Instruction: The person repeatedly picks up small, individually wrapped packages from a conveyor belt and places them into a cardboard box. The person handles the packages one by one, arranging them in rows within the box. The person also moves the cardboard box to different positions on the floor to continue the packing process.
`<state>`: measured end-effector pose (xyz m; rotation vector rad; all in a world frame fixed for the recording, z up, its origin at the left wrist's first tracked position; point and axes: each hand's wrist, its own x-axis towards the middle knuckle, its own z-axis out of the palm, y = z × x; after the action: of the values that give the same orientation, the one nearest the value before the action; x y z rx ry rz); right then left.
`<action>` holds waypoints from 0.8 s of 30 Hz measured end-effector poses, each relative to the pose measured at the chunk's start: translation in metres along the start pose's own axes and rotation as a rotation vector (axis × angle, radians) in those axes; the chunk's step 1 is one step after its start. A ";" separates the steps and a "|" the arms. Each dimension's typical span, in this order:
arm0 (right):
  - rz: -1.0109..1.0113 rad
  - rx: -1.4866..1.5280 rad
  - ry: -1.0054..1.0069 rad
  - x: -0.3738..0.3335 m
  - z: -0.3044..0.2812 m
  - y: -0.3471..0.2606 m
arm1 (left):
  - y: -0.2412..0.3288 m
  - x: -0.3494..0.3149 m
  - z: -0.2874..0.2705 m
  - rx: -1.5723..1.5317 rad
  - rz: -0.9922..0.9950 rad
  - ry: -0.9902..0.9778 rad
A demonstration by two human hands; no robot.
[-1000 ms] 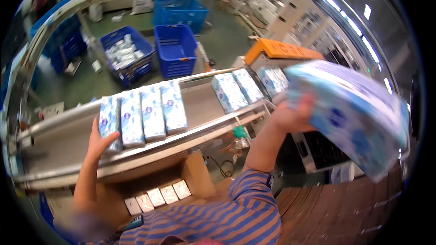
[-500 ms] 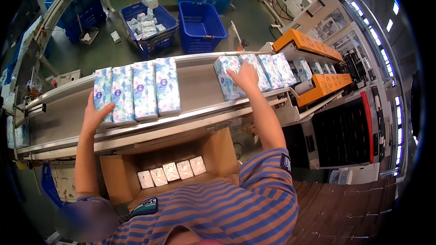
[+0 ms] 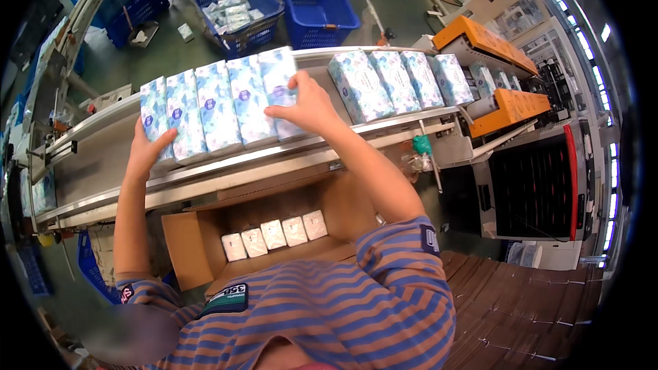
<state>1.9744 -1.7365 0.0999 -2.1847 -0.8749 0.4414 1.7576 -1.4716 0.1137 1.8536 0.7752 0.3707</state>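
Observation:
Several floral blue-and-white tissue packs (image 3: 218,106) stand side by side as a row on the conveyor. My left hand (image 3: 145,151) presses the outer side of the leftmost tissue pack (image 3: 155,106), with the thumb across its front. My right hand (image 3: 305,105) grips the rightmost tissue pack (image 3: 276,72), slightly blurred, against the row's right end. Further right, more tissue packs (image 3: 360,85) stand on the belt, apart from the row. Below the conveyor, an open cardboard box (image 3: 185,250) holds a line of white-ended packs (image 3: 273,234).
The conveyor (image 3: 103,157) crosses in front of me, its right end running between orange guides (image 3: 510,111). Beyond it are a blue basket of small packs (image 3: 212,31) and another blue basket (image 3: 319,10). Stacked brown flat pieces (image 3: 507,315) lie at the lower right.
My right hand has moved left with a tissue pack, bringing it against the row. My left hand stays at the row's left end. The other packs on the right have come further along the belt.

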 end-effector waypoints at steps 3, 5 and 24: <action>0.090 0.128 0.016 0.017 0.018 0.002 | 0.005 0.004 0.000 -0.096 -0.043 -0.054; 0.068 0.318 -0.002 0.032 0.021 0.008 | -0.007 0.009 0.001 -0.182 -0.096 -0.020; 0.507 0.285 -0.611 -0.199 0.071 0.085 | -0.072 -0.211 0.065 0.005 -0.534 -0.338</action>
<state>1.8329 -1.8832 -0.0017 -2.0036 -0.4914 1.4420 1.6141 -1.6399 0.0428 1.5777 0.9887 -0.2777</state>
